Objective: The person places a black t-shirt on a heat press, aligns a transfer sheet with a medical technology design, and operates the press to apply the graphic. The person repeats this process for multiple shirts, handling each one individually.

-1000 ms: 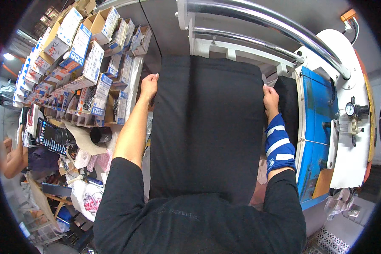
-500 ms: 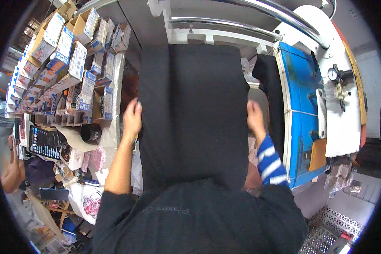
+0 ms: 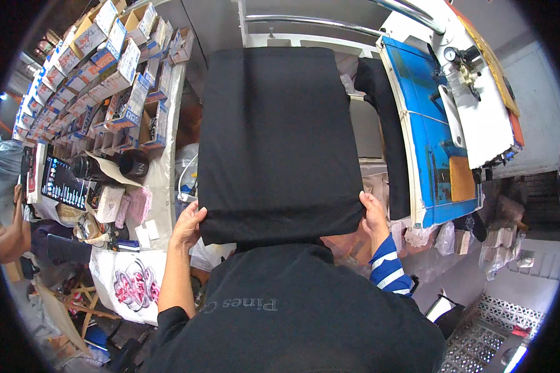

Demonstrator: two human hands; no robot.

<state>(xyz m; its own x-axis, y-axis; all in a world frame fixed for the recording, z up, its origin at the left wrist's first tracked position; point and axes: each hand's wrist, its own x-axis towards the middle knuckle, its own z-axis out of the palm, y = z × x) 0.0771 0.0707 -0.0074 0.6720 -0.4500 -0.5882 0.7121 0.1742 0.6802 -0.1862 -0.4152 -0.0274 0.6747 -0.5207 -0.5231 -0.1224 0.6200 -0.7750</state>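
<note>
A large rectangle of black cloth (image 3: pixel 277 137) lies nearly smooth in front of me, apparently over a flat board that it hides. Its near edge hangs close to my chest, with a shallow fold across it. My left hand (image 3: pixel 189 225) pinches the cloth at the near left corner, thumb on top. At the near right side, my right hand (image 3: pixel 373 214) grips the other edge in the same way. Fingertips of both hands are partly tucked under the fabric. A striped blue and white sleeve (image 3: pixel 389 267) covers my right forearm.
Right of the cloth stands a blue panel (image 3: pixel 426 124) on a white machine with a pressure gauge (image 3: pixel 450 55). A chrome bar (image 3: pixel 311 23) crosses behind. Stacked cardboard boxes (image 3: pixel 115 81) and a screen (image 3: pixel 64 181) fill the left side. Another person's arm (image 3: pixel 15 227) shows far left.
Both hands have slid toward me along the cloth's sides to its near corners. The near edge now shows apart from my shirt, and my view has shifted slightly.
</note>
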